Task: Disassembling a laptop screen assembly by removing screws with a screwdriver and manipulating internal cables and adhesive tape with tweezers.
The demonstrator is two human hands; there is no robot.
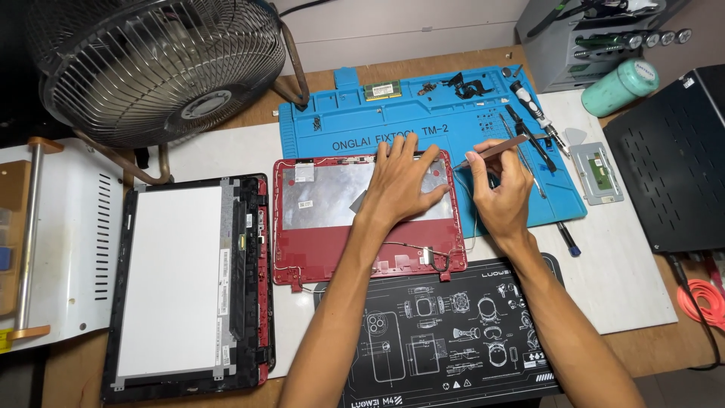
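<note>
The red laptop lid shell (332,227) lies flat near the middle of the worktop, inner side up, its silver foil lining showing. Its long axis runs left to right, with the hinge edge and thin cables toward the person and the far edge overlapping the blue repair mat (423,125). The left hand (400,185) is spread flat on the foil, fingers fanned toward the far edge, pressing the shell down. The right hand (502,189), just off the shell's right far corner, pinches a slim brown spudger (495,149); the tool slants from upper right down to the left, its tip close to that corner, though whether it touches I cannot tell.

To the left lies a black-framed screen panel (177,283), long axis running away from the person. A black printed mat (445,332) sits at the near edge. Screwdrivers (532,125) and a memory stick (382,91) rest on the blue mat. A metal fan (158,64) stands at the far left corner, and a black case (672,166) at the right edge.
</note>
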